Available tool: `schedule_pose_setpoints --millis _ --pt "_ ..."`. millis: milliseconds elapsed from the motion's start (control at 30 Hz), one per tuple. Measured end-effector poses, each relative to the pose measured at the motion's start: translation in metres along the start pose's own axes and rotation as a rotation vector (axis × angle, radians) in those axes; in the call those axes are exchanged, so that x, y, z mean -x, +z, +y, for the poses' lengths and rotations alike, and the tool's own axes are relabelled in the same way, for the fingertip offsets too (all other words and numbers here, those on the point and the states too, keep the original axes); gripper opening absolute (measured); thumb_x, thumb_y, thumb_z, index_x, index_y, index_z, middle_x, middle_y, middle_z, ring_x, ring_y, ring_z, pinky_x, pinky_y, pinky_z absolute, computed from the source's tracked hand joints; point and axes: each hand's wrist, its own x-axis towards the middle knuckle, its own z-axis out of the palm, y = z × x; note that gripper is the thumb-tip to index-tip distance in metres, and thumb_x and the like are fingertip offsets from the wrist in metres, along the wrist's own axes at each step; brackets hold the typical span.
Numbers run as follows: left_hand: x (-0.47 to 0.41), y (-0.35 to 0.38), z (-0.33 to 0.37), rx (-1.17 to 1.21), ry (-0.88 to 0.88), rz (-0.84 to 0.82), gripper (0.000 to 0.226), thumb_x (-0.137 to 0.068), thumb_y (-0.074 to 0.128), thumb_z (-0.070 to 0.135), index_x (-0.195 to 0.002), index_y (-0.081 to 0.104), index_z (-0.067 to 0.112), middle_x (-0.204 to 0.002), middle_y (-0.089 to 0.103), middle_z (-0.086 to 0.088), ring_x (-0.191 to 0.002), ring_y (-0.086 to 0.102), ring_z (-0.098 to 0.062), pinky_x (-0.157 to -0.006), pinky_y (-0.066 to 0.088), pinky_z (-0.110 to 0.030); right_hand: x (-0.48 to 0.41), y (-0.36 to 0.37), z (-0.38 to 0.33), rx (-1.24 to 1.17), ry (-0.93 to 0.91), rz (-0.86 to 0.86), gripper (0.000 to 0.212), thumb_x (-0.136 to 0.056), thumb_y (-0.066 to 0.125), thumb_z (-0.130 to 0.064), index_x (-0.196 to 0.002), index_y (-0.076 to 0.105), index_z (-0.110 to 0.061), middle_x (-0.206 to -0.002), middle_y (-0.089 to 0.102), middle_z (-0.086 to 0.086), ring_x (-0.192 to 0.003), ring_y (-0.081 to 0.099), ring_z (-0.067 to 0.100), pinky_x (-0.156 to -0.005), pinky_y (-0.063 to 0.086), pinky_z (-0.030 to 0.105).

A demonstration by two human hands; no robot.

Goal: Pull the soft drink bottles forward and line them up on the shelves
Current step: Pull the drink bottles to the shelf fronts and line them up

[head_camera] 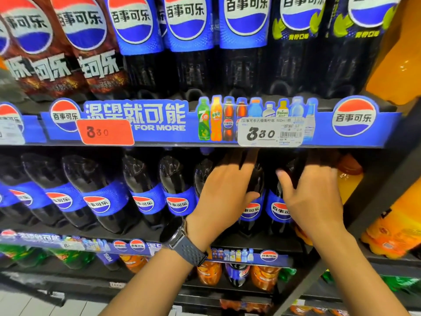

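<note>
Two hands on cola bottles under a blue shelf strip.

Just below the glossy blue shelf strip [205, 124], the left hand [224, 190] curls around the smooth dark shoulder of one cola bottle [251, 208]; the right hand [312, 195] grips the next cola bottle [279, 206], fingertips lost in shadow. Left of them stand more dark plastic bottles with blue labels; right, orange ones. A watch [176, 236] with a dimpled strap circles the left wrist.

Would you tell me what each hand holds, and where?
Each grips a cola bottle's upper body: left hand on one bottle, right hand on its neighbour.
</note>
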Motion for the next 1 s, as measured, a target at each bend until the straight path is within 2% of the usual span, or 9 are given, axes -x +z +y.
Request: schedule_pose_setpoints --millis 100,200,333,500,600,733,800,900,1000 --pt "0.023 -0.006 -0.005 0.107 0.053 0.175 0.058 -0.089 0.062 0.029 -0.14 0.041 0.011 -0.126 0.054 -0.008 -0.111 0.053 -0.027 -0.093 0.046 -0.036 0.014 -0.006 -0.015 -0.07 -0.096 0.202 0.031 -0.089 0.058 -0.035 -0.092 0.043 -0.008 -0.09 0.043 0.013 -0.087 0.04 0.031 -0.076 0.037 0.039" --pt "0.052 -0.006 -0.022 0.23 0.064 0.34 0.03 -0.093 0.058 0.015 -0.121 0.062 0.006 -0.119 0.06 -0.007 -0.11 0.055 -0.022 -0.096 0.043 -0.032 0.03 -0.001 -0.034 -0.26 -0.202 0.192 0.032 -0.088 0.059 -0.025 -0.112 0.051 -0.006 -0.106 0.045 0.01 -0.101 0.044 0.029 -0.085 0.04 0.037" --pt "0.085 -0.005 -0.052 0.299 -0.151 0.222 0.03 -0.093 0.056 0.02 -0.122 0.059 0.013 -0.12 0.057 0.002 -0.11 0.055 -0.017 -0.092 0.046 -0.032 0.046 0.019 -0.062 -0.488 -0.284 -0.015 0.029 -0.088 0.057 -0.023 -0.115 0.055 -0.013 -0.109 0.049 -0.003 -0.092 0.054 0.014 -0.078 0.051 0.033" --pt "0.127 -0.007 -0.1 0.335 -0.426 0.132 0.034 -0.092 0.056 0.031 -0.125 0.052 0.024 -0.114 0.056 0.011 -0.102 0.056 -0.008 -0.086 0.048 -0.03 0.062 0.051 -0.098 -0.595 -0.359 -0.162 0.025 -0.09 0.053 -0.029 -0.114 0.053 -0.023 -0.098 0.047 -0.017 -0.077 0.051 0.0 -0.064 0.05 0.028" --pt "0.151 -0.007 -0.13 0.331 -0.531 0.064 0.035 -0.09 0.059 0.031 -0.123 0.054 0.022 -0.113 0.059 0.008 -0.099 0.058 -0.012 -0.086 0.048 -0.033 0.068 0.065 -0.119 -0.636 -0.327 -0.247 0.028 -0.088 0.051 -0.033 -0.115 0.053 -0.025 -0.1 0.046 -0.014 -0.074 0.053 0.003 -0.06 0.053 0.033" --pt "0.175 -0.012 -0.169 0.348 -0.647 0.042 0.037 -0.088 0.063 0.032 -0.123 0.056 0.025 -0.11 0.062 0.009 -0.099 0.058 -0.009 -0.087 0.046 -0.026 0.076 0.08 -0.151 -0.609 -0.307 -0.272 0.023 -0.087 0.057 -0.029 -0.11 0.055 -0.031 -0.095 0.055 -0.018 -0.073 0.055 0.002 -0.065 0.048 0.023" --pt "0.188 -0.017 -0.192 0.351 -0.693 0.011 0.037 -0.087 0.064 0.033 -0.123 0.057 0.024 -0.112 0.064 0.007 -0.102 0.059 -0.011 -0.088 0.046 -0.027 0.083 0.088 -0.173 -0.561 -0.32 -0.326 0.016 -0.086 0.058 -0.029 -0.103 0.058 -0.031 -0.087 0.057 -0.019 -0.066 0.055 0.003 -0.062 0.049 0.025" --pt "0.209 -0.024 -0.232 0.349 -0.703 -0.135 0.036 -0.087 0.063 0.036 -0.12 0.057 0.021 -0.112 0.064 0.003 -0.105 0.059 -0.018 -0.089 0.046 -0.034 0.098 0.105 -0.21 -0.507 -0.366 -0.467 0.011 -0.083 0.063 -0.028 -0.094 0.062 -0.03 -0.07 0.056 -0.019 -0.063 0.056 0.009 -0.06 0.051 0.031" --pt "0.236 -0.033 -0.276 0.346 -0.713 -0.243 0.034 -0.087 0.062 0.037 -0.118 0.058 0.022 -0.112 0.064 0.0 -0.105 0.059 -0.019 -0.089 0.045 -0.034 0.118 0.129 -0.254 -0.467 -0.457 -0.702 0.012 -0.084 0.064 -0.033 -0.095 0.061 -0.029 -0.069 0.056 -0.018 -0.069 0.06 0.012 -0.067 0.052 0.035"
